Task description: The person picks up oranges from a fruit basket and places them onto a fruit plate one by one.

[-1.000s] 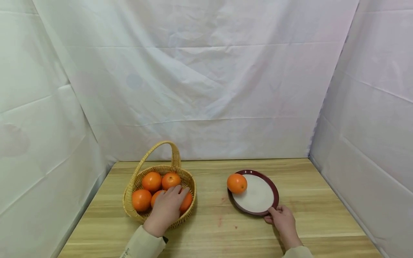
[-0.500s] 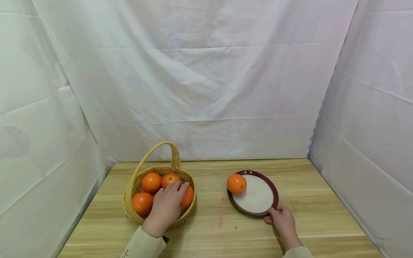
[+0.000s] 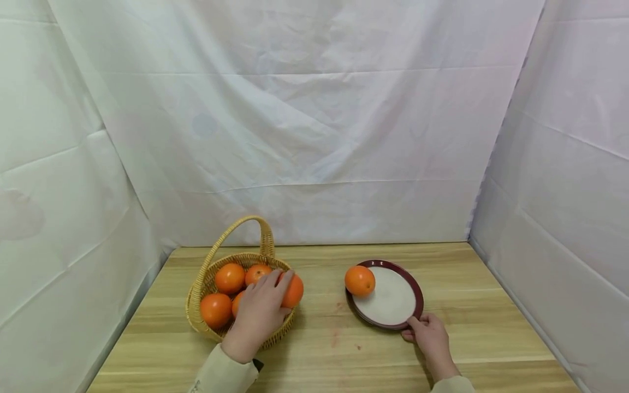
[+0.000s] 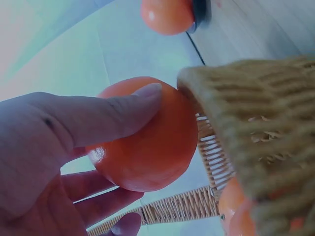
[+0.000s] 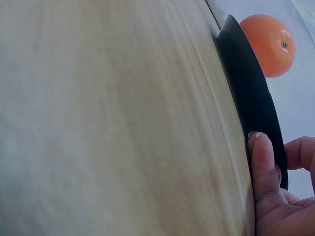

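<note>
My left hand [image 3: 259,311] grips an orange [image 3: 294,291] at the right rim of a wicker basket [image 3: 276,334]. In the left wrist view the thumb lies across this orange [image 4: 152,152], fingers on its far side, and the basket's rim [image 4: 206,93] is right beside it. Several other oranges sit in the basket, among them one at the front left [image 3: 216,310]. With thumb above and fingers below, my right hand [image 3: 432,341] pinches the near right edge of a white plate with a dark red rim [image 3: 393,300]. One orange [image 3: 360,281] sits on the plate's left side.
Basket and plate stand apart on a wood-grain table [image 3: 324,349], the basket on the left. The basket's tall arched handle [image 3: 216,245] rises over its left and back sides. White cloth [image 3: 314,125] hangs behind the table and along both sides.
My left hand has lifted the orange up from the basket's right side and moved it slightly right, over the rim. The right hand and the plate have stayed in place.
</note>
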The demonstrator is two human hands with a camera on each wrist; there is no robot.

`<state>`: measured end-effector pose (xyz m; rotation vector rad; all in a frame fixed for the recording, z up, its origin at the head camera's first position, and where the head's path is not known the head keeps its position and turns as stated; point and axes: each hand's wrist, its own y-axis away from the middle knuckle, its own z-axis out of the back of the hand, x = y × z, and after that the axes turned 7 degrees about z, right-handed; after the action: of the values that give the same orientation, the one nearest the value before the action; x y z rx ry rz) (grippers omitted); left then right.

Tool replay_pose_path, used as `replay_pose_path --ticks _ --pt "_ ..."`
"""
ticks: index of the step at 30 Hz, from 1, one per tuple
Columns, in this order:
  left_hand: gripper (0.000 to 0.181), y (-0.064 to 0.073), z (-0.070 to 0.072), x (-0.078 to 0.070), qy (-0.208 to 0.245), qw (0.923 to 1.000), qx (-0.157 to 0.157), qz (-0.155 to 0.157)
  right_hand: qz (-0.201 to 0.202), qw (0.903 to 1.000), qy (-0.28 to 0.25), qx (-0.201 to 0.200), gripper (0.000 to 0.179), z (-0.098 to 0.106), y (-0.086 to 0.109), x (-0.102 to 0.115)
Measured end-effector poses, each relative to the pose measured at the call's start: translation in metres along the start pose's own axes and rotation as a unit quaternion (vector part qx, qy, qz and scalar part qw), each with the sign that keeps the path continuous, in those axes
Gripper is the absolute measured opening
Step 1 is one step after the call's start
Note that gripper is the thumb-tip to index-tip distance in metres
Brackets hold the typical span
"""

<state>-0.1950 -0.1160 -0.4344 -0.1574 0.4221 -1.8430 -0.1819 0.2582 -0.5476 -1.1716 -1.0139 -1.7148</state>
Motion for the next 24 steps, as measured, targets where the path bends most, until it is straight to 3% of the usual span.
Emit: replay_pose_path --ticks 6,24 --pt "0.077 -0.003 -0.003 -0.008 0.02 0.9992 -0.033 -0.009 -0.001 1.0 0.001 0.0 0.033 -0.001 0.0 0.0" --pt "0.073 -0.012 -0.022 -0.035 0.032 0.9987 -0.002 -0.041 0.003 1.0 0.003 -0.002 0.029 -0.001 0.0 -0.002"
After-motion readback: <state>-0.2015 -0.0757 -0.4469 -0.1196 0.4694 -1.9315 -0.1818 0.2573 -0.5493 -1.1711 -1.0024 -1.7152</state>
